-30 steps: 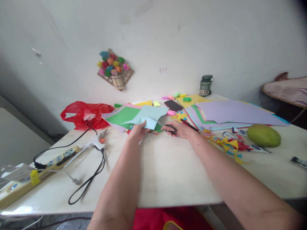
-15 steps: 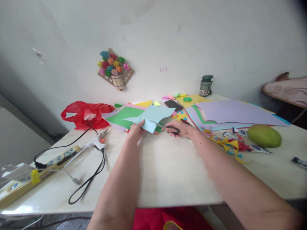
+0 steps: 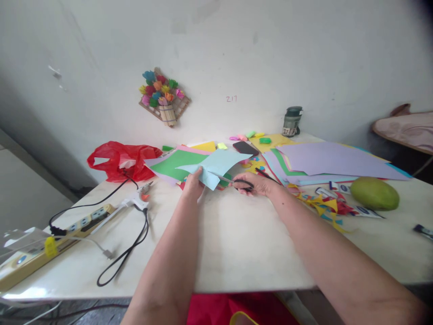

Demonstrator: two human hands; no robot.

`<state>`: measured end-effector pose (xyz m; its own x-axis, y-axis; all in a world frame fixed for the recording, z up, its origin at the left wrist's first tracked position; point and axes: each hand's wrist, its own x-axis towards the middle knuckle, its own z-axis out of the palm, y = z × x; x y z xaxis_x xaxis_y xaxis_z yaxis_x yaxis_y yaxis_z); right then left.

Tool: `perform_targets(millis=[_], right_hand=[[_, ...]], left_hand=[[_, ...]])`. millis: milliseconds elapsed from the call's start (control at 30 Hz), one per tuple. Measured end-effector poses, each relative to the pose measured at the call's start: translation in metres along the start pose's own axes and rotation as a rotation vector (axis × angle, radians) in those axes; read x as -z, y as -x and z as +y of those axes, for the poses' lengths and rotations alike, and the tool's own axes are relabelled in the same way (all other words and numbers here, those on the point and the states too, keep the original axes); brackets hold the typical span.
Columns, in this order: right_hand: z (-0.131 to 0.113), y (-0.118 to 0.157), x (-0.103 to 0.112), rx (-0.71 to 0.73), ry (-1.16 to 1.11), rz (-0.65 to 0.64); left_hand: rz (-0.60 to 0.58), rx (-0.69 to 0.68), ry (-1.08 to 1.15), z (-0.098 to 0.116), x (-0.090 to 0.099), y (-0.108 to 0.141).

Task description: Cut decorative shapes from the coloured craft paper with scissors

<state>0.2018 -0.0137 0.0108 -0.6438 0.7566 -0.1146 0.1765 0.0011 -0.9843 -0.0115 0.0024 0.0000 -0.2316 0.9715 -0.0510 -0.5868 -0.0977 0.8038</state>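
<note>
My left hand [image 3: 195,184] pinches a light blue sheet of paper [image 3: 227,161] near its lower left edge, thumb on top. In my right hand [image 3: 252,184] is a pair of scissors [image 3: 244,183] with dark handles, its blades reaching left into the sheet. A cut runs through the paper between the blades and my left thumb, and a flap bends down below it. The paper is held above the table, over a green sheet [image 3: 176,162]. A dark, thin pencil-like stick [image 3: 265,175] lies just behind my right hand.
To the right lie stacked coloured sheets [image 3: 324,158], a green mango [image 3: 374,193], glue tubes and paper scraps [image 3: 324,205]. A phone [image 3: 246,148] and a bottle [image 3: 292,122] stand farther back. Left are a red bag [image 3: 123,158], a glue gun [image 3: 137,198] and a power strip [image 3: 84,223].
The cut flap of the light blue paper hangs and bends differently, and the sheet has shifted slightly right. My right hand still holds the scissors in nearly the same place.
</note>
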Motion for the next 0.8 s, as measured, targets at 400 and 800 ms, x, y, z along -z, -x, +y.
perform_targets(millis=[400,800], right_hand=[[-0.0019,0.0025,-0.0040,0.037,0.028,-0.020],[-0.0036,0.0014,-0.0085,0.075,0.012,0.024]], left_hand=[[-0.085,0.001,-0.006,-0.0009,0.0026,0.0012],[-0.075,0.025,0.001,0.0001,0.0050,-0.0009]])
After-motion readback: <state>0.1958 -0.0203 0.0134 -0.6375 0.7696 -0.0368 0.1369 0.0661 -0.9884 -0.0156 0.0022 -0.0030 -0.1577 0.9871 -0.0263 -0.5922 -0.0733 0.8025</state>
